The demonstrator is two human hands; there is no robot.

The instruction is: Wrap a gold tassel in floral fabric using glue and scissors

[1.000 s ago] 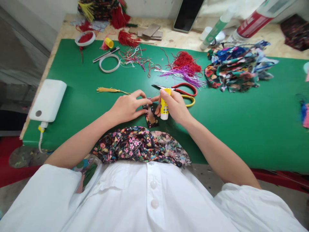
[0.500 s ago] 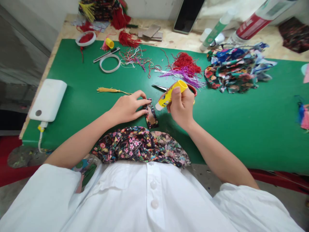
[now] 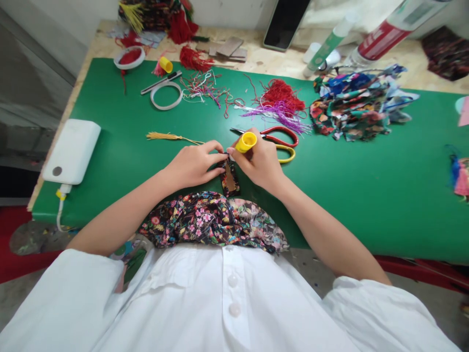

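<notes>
My right hand (image 3: 264, 161) is closed around a yellow glue stick (image 3: 246, 142), its hollow yellow end facing up and its tip hidden low by the fingers. Below it lies a small card wrapped in dark floral fabric (image 3: 230, 181), with a strip of brown board bare along its middle. The fingers of my left hand (image 3: 194, 164) press on the upper left side of that card and hold it on the green mat (image 3: 348, 195). Scissors (image 3: 285, 133) with one red and one yellow handle loop lie just behind my right hand. A yellow tassel (image 3: 163, 136) rests beyond my left hand.
Crumpled floral cloth (image 3: 198, 220) lies along the front edge against my body. Farther back are red threads (image 3: 280, 95), a tape ring (image 3: 166, 96), a cutter knife (image 3: 161, 82) and fabric scraps (image 3: 351, 105). A white power bank (image 3: 73, 151) sits at left.
My right hand has moved left and brought the glue stick down to the card's top end, turning it more upright. The scissors' handles now show. My left hand stays in place.
</notes>
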